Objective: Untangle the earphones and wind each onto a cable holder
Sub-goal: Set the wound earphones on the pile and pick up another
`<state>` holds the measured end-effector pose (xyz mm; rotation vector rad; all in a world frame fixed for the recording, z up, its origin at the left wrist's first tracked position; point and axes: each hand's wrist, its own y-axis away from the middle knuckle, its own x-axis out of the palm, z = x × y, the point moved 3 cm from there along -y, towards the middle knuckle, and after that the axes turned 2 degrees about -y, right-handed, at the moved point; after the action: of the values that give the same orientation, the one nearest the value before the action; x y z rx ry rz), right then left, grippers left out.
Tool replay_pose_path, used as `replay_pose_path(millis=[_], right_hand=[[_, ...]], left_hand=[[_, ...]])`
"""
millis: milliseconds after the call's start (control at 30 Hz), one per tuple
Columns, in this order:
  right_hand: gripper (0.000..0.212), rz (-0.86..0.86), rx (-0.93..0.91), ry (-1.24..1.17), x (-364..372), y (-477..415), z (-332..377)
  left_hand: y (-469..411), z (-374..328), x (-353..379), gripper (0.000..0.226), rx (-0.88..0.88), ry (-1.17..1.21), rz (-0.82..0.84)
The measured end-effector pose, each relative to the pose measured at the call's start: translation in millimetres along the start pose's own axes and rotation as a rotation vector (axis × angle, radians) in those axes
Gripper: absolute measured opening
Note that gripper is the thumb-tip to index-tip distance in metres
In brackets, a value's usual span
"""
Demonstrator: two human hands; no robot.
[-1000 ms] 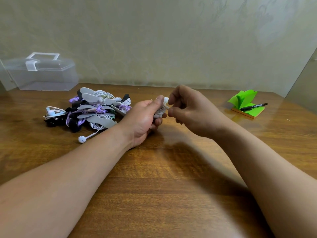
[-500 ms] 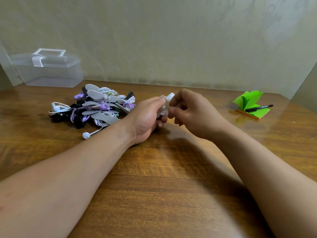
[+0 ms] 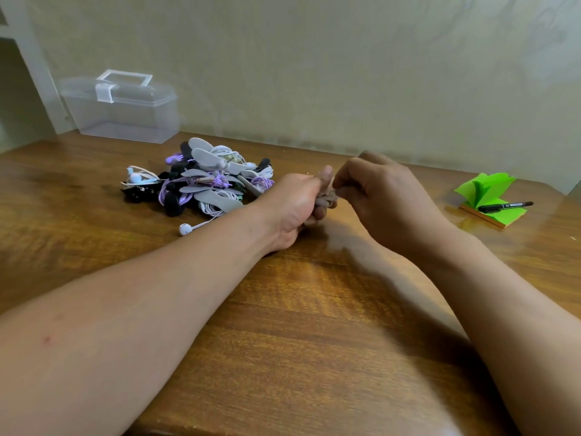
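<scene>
My left hand [image 3: 295, 199] has its grip round the cable holder [image 3: 323, 203], right hand [image 3: 383, 196] pinching what looks like its cord [image 3: 330, 192] (white tip, showing earlier, now hidden between them).

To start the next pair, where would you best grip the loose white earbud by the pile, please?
Probably pinch the white earbud by its head, from the near left: it lies free on the table, cable trailing back into the pile.
</scene>
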<state>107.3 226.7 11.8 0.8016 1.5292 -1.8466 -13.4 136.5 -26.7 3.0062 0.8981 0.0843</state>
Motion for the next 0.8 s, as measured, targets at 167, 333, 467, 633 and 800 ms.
replay_pose_path(millis=[167,333,467,633,800], right_hand=[[0.009,0.007,-0.039,-0.014,-5,-3,0],[0.014,0.066,0.130,-0.180,-3,0,-1],[0.010,0.046,0.291,-0.290,-8,2,-20],[0.011,0.060,0.262,-0.266,-8,3,-23],[0.011,0.049,0.160,-0.172,-9,1,-12]], left_hand=[[0,0,-3,0.039,-0.091,0.086,0.007],[3,0,3,0.040,-0.026,-0.097,0.007],[5,-4,6,0.025,-0.008,-0.160,0.071],[8,-4,9,0.012,0.053,-0.341,0.083],[5,-4,5,0.035,0.109,-0.513,-0.017]])
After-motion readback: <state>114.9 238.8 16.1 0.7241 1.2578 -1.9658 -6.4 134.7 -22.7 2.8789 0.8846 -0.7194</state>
